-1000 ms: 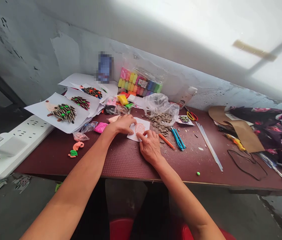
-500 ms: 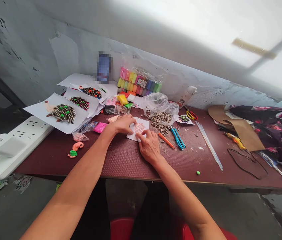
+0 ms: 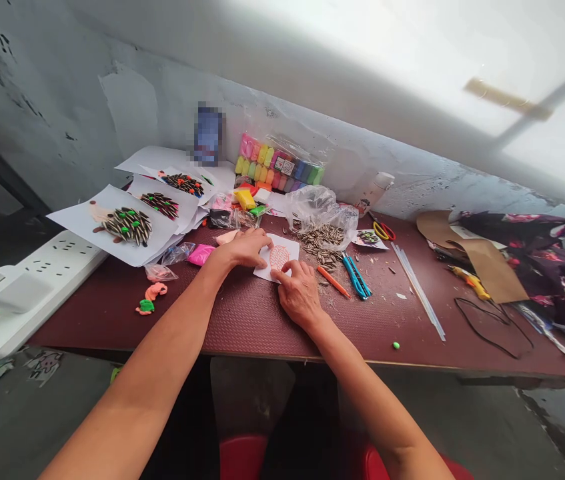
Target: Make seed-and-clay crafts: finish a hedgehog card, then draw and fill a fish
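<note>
Seeds (image 3: 321, 245) lie just beside white card (image 3: 263, 270); left hand (image 3: 249, 248) and right hand (image 3: 299, 290) touch it, clench undeterminable.

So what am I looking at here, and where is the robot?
There's no robot: these are a person's bare hands, seen by one camera worn on the head. All three pictures come from it, moments apart. The left hand and right hand touch a small white card with an orange-pink patch; neither holds a tool. On the table lie seeds, a blue cutter, scissors and a seed-covered picture.
</note>
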The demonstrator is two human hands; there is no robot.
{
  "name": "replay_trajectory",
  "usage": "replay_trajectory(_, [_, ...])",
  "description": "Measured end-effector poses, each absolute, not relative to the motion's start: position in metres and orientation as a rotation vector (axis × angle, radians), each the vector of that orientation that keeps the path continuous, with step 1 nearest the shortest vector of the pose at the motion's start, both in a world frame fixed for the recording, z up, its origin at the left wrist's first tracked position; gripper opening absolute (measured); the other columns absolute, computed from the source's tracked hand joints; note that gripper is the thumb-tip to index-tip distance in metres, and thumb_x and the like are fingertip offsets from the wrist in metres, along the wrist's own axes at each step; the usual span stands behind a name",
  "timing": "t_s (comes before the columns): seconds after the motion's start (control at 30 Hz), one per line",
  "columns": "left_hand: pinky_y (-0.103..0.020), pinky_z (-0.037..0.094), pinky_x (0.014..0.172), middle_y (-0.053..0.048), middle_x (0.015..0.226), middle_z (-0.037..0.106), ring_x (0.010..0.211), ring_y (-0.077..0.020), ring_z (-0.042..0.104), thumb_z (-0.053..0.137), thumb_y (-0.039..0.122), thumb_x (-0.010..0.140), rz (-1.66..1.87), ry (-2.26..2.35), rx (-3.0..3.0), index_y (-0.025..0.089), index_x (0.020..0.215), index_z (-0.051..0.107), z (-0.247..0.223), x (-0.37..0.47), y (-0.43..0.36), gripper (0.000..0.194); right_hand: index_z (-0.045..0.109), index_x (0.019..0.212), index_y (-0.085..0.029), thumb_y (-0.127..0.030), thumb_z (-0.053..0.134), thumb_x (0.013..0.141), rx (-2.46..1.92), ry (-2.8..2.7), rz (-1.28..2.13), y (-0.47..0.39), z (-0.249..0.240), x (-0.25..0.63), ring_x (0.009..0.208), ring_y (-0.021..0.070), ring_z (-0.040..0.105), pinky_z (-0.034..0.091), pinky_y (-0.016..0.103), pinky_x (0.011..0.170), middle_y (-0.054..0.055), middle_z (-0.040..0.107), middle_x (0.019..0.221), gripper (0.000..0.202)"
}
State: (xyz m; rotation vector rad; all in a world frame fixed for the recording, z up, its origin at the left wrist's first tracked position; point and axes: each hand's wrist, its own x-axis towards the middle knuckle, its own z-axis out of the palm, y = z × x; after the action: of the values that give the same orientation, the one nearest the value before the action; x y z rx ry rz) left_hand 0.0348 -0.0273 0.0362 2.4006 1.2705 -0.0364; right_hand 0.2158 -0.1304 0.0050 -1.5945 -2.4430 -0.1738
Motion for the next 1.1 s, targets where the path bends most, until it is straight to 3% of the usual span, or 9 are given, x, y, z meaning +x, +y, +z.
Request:
replay_trajectory(0.17, [-0.047, 0.037, 0.111, -0.006, 0.139, 0.052, 0.131, -0.0300, 0.045, 0.063, 0.029, 0.071, -0.032, 1.281, 2.402, 0.029, 0.126, 0.059, 0.0356, 0.0351, -0.0271, 0.055, 0.070, 0.122, -0.024, -0.013, 0.054, 0.090, -1.633, -2.359, -0.151, -0.1311, 0.0044, 0.2169, 0.097, 0.0229, 0.046, 0.030, 0.034, 0.084, 0.009, 0.060, 0.110, 0.037])
replay_trajectory(0.43, [-0.048, 0.037, 0.112, -0.006, 0.140, 0.052, 0.132, -0.0310, 0.044, 0.063, 0.029, 0.070, -0.030, 1.275, 2.394, 0.029, 0.126, 0.059, 0.0360, 0.0346, -0.0272, 0.056, 0.072, 0.113, -0.025, -0.013, 0.054, 0.090, -1.624, -2.414, -0.143, -0.1310, 0.0066, 0.2154, 0.096, 0.0229, 0.045, 0.030, 0.034, 0.083, 0.008, 0.059, 0.109, 0.031])
replay_trajectory(0.63, [-0.047, 0.036, 0.112, -0.007, 0.139, 0.052, 0.133, -0.0299, 0.044, 0.063, 0.031, 0.072, -0.030, 1.277, 2.397, 0.028, 0.126, 0.059, 0.0366, 0.0345, -0.0280, 0.054, 0.068, 0.127, -0.028, -0.012, 0.053, 0.090, -1.637, -2.380, -0.155, -0.1304, 0.0049, 0.2162, 0.099, 0.0239, 0.046, 0.030, 0.035, 0.085, 0.009, 0.058, 0.114, 0.043])
replay_trajectory(1.1, [-0.050, 0.036, 0.112, -0.007, 0.140, 0.052, 0.133, -0.0325, 0.044, 0.062, 0.030, 0.072, -0.025, 1.267, 2.395, 0.029, 0.128, 0.059, 0.0350, 0.0347, -0.0267, 0.056, 0.070, 0.124, -0.031, -0.015, 0.056, 0.089, -1.690, -2.406, -0.121, -0.1285, 0.0057, 0.2129, 0.100, 0.0251, 0.043, 0.030, 0.036, 0.085, 0.009, 0.056, 0.115, 0.040])
